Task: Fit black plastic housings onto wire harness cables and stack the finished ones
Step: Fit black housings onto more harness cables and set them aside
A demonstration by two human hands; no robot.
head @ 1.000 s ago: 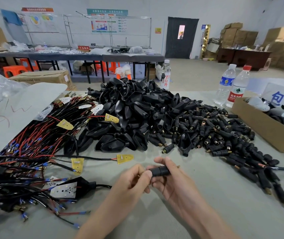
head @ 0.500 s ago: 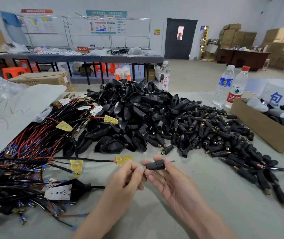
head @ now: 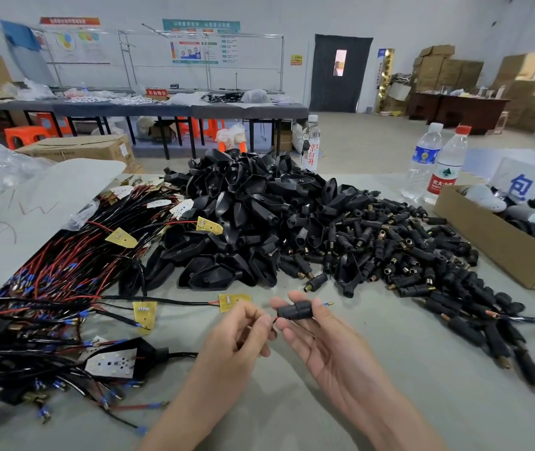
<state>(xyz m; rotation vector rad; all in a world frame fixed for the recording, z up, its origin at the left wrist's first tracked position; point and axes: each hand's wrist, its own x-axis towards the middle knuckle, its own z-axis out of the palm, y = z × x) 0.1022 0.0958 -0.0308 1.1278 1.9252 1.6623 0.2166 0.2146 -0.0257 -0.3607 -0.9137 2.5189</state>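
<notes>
Table (head: 406,402): housing (head: 293,310) across right grip (head: 324,346) fingertips (head: 284,324); left grip (head: 236,336) pinches wire (head: 274,319).

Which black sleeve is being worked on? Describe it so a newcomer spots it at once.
Nearer than the big black pile, the right hand holds a short black sleeve. Unlike the loose ones on the table, it has a wire through it: blue tip out one end, left hand pinching the other.

Far right: blue-labelled bottle (head: 423,161) beside red-capped bottle (head: 444,170), just behind an open cardboard box (head: 493,244). Further back, orange stools (head: 22,136) under a long grey table (head: 129,109).
</notes>
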